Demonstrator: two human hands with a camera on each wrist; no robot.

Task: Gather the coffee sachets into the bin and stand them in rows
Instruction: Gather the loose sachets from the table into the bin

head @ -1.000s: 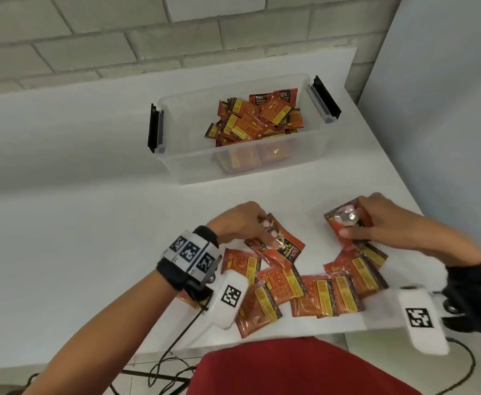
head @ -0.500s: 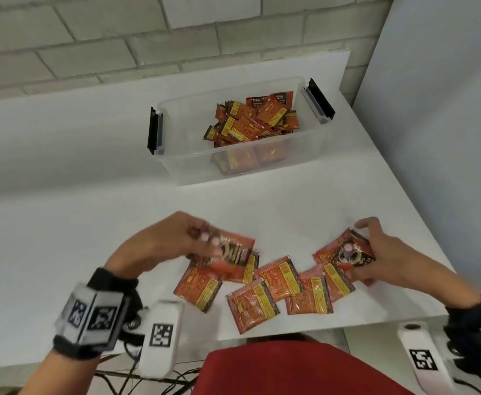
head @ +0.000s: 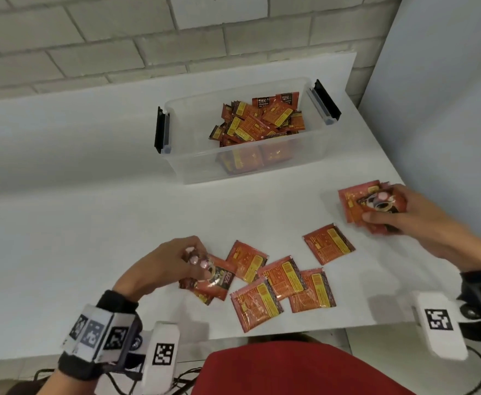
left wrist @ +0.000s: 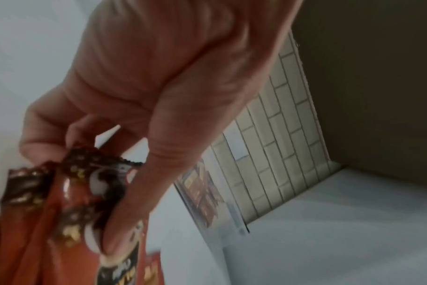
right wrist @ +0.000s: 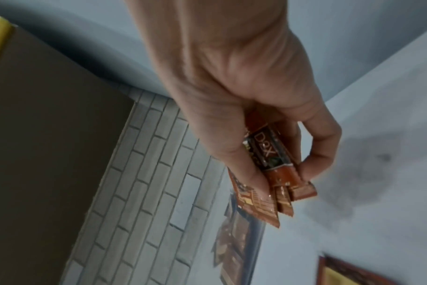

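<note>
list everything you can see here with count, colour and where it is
clear plastic storage bin: one, transparent with black end latches, far middle of the table
heap of coffee sachets in the bin: many, orange-red with yellow panels, lying jumbled, not standing
loose coffee sachets on the table: five, orange-red, flat near the front edge
white table: one, against the wall
brick wall: pale grey, behind the table
red garment: one, bottom edge
wrist camera mounts: two, white with black markers
left hand: grip on a few sachets, front left
right hand: grip on a small stack of sachets, right side
</note>
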